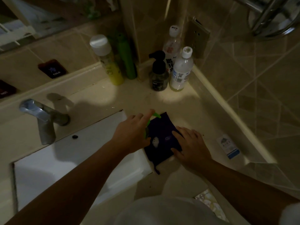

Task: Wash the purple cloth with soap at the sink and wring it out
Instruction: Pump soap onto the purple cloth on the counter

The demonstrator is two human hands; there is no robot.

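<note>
A: Starting nearest us — how far along does this look?

B: Early, I'd say. The purple cloth (162, 137) lies flat on the counter (191, 111), its near corner hanging over the sink (65, 159) rim. A small blob of white foam (155, 141) sits on it, so some soap seems to be applied. Scrubbing, rinsing and wringing all appear to be left.

A: And the hands?

B: The right hand (192, 146) is pressed flat on the cloth's right edge, fingers (177, 133) spread wide, pinning it and gripping nothing. The foam is just left of those fingertips. The left hand (133, 133) is closed around a thin green object (150, 120) (too dim to name — maybe a brush or a dispenser part), held at the cloth's left edge, with the forefinger pointing away from us.

A: So the cloth is between the two hands?

B: Yes — under the right fingers, touching or just beside the left ones. I cannot tell which.

A: Farther back?

B: Beyond the fingers, well apart, stand a black pump bottle (158, 75) and other bottles in the corner. The tap (43, 117) is off to the left, with no water visible.
</note>
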